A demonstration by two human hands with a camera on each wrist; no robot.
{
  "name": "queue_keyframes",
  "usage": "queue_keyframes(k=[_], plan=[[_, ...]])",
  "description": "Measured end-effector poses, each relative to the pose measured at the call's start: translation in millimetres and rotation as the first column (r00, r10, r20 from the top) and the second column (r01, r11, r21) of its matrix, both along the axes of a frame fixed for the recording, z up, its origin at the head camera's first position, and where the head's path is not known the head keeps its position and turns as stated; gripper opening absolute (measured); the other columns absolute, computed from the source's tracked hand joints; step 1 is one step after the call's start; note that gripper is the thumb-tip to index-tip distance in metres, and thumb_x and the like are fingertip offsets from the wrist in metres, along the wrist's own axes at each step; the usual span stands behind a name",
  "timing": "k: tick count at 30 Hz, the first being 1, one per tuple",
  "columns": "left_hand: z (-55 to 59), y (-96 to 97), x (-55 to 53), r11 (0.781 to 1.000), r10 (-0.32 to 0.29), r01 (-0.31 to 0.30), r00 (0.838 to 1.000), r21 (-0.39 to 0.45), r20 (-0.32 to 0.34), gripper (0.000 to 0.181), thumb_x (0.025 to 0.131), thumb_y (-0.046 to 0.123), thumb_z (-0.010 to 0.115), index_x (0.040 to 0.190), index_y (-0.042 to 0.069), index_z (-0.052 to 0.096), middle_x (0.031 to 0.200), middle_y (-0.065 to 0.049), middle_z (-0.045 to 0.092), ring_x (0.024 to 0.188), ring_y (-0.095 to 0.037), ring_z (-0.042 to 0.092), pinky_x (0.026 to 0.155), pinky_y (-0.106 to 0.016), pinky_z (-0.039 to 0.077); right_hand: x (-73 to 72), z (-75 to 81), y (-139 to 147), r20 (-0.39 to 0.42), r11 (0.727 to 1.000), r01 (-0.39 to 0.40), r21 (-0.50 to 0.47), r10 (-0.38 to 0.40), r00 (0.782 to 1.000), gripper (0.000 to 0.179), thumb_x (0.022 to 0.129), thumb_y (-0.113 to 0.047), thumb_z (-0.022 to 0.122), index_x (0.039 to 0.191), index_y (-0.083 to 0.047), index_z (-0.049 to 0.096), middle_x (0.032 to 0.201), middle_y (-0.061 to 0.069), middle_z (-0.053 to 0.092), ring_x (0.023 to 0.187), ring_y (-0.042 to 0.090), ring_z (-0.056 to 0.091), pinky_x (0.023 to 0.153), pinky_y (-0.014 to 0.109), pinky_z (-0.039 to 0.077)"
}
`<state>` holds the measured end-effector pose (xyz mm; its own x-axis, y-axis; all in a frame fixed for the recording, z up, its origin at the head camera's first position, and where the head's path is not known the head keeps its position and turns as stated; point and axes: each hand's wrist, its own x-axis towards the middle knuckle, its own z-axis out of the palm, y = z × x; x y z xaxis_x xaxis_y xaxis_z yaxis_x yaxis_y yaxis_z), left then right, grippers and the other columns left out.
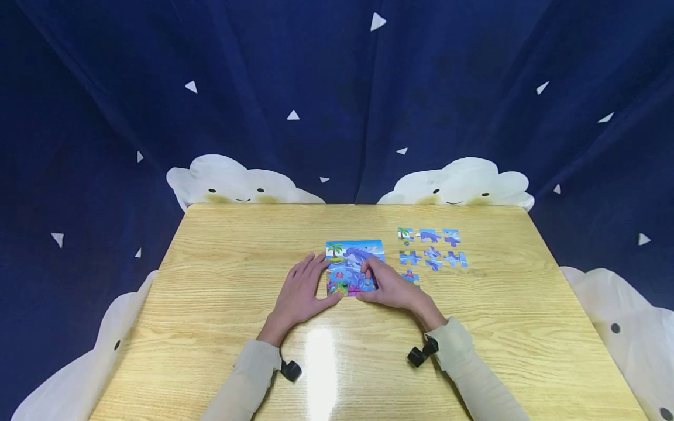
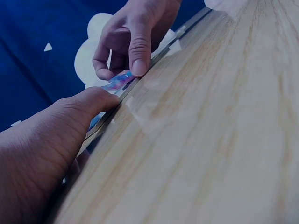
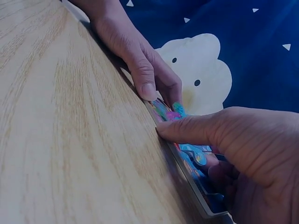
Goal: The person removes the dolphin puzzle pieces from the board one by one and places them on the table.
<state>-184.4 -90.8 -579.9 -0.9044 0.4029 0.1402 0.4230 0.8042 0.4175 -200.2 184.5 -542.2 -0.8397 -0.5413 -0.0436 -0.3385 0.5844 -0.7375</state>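
Note:
A puzzle board (image 1: 360, 250) with a dolphin, palm tree and sea picture lies flat on the table. My left hand (image 1: 302, 292) rests at its left side, fingers fairly straight along the edge and the thumb at the near edge. Over the board's lower right, my right hand (image 1: 392, 286) has its fingers bent and pinches a small pink and blue puzzle piece (image 2: 119, 80) near the bottom edge. In the right wrist view this puzzle piece (image 3: 176, 112) stands tilted up behind the right thumb, its lower part hidden.
Several loose puzzle pieces (image 1: 433, 255) lie in rows right of the board; the lowest one is partly behind my right hand. The wooden table (image 1: 237, 245) ends at a dark blue curtain (image 1: 326, 88) with white cloud shapes (image 1: 242, 184).

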Motion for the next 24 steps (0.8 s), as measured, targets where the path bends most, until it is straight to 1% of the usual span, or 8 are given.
queue_keyframes(k=[6, 11, 17, 22, 24], plan=[[0.0, -0.2, 0.5, 1.0, 0.004, -0.004, 1.0, -0.003, 0.009, 0.092, 0.091, 0.081, 0.051, 0.163, 0.026, 0.037, 0.171, 0.005, 0.028, 0.16, -0.021, 0.016, 0.125, -0.051, 0.022, 0.1, -3.0, -0.3, -0.017, 1.0, 0.008, 0.005, -0.008, 1.0, 0.049, 0.087, -0.029, 0.087, 0.117, -0.012, 0.052, 0.1, 0.004, 0.052, 0.075, 0.014, 0.045, 0.067, 0.028, 0.042], [-0.1, -0.1, 0.6, 1.0, 0.0, 0.0, 1.0, 0.004, -0.004, 0.091, 0.091, 0.08, 0.052, 0.162, 0.025, 0.039, 0.171, 0.004, 0.03, 0.16, -0.022, 0.018, 0.125, -0.051, 0.023, 0.6, -3.5, -0.8, -0.014, 1.0, 0.016, -0.002, -0.016, 1.0, 0.049, 0.086, -0.028, 0.087, 0.117, -0.012, 0.053, 0.1, 0.003, 0.052, 0.076, 0.015, 0.045, 0.068, 0.028, 0.042], [-0.2, -0.4, 0.8, 1.0, -0.002, 0.002, 1.0, 0.008, 0.003, 0.092, 0.091, 0.08, 0.052, 0.163, 0.025, 0.037, 0.171, 0.004, 0.028, 0.16, -0.022, 0.017, 0.125, -0.052, 0.022, 0.9, -2.9, -1.4, -0.055, 1.0, 0.0, 0.012, 0.0, 0.999, 0.04, 0.087, -0.029, 0.086, 0.113, -0.013, 0.06, 0.097, 0.004, 0.053, 0.082, 0.015, 0.047, 0.072, 0.03, 0.042], [0.4, -0.1, 0.8, 1.0, -0.002, 0.002, 1.0, 0.007, 0.005, 0.092, 0.091, 0.079, 0.052, 0.164, 0.025, 0.036, 0.172, 0.004, 0.028, 0.161, -0.022, 0.016, 0.125, -0.052, 0.022, 0.8, -1.3, -2.0, -0.066, 1.0, -0.005, 0.019, 0.006, 0.998, 0.044, 0.087, -0.03, 0.086, 0.119, -0.011, 0.063, 0.098, 0.004, 0.055, 0.082, 0.015, 0.048, 0.074, 0.03, 0.043], [0.9, 0.0, 1.1, 1.0, -0.001, 0.001, 1.0, 0.004, 0.008, 0.092, 0.091, 0.08, 0.052, 0.164, 0.025, 0.036, 0.172, 0.004, 0.028, 0.161, -0.022, 0.016, 0.125, -0.052, 0.022, 1.1, -0.9, -2.0, -0.069, 1.0, -0.006, 0.022, 0.008, 0.998, 0.043, 0.087, -0.03, 0.085, 0.119, -0.011, 0.063, 0.097, 0.004, 0.055, 0.082, 0.015, 0.048, 0.074, 0.03, 0.043]])
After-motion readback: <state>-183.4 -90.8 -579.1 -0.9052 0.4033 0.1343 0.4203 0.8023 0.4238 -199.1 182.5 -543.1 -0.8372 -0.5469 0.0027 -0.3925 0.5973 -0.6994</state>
